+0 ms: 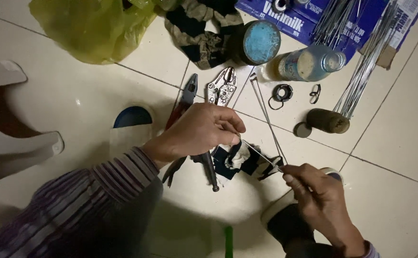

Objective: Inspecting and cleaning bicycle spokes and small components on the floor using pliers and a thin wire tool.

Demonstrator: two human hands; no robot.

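I see my left hand [201,131] pinching one end of a thin metal wire [259,154] between thumb and fingertips, with the other fingers curled in. My right hand [321,200] grips the wire's other end the same way, thumb pressed against the forefinger. The wire runs straight between the 2 hands, held just above the white tiled floor [400,143] and over a dark blue and white rag [240,160] lying there.

Under my left hand lie pliers with red handles [185,102] and a screwdriver [209,167]; locking pliers [222,86] rest just beyond the knuckles. 2 more long wires [266,114] lie on the tiles, joined at the far end. Farther off stand a round tin with a blue lid [259,42] and a clear plastic bottle on its side [309,63], with a small black ring [282,92] and a clip [315,93] near them. A bundle of wires [366,67] rests against a blue cardboard box [304,21]. A yellow plastic bag [94,28] sits at the far left, and a white plastic stool [13,138] beside my left sleeve.
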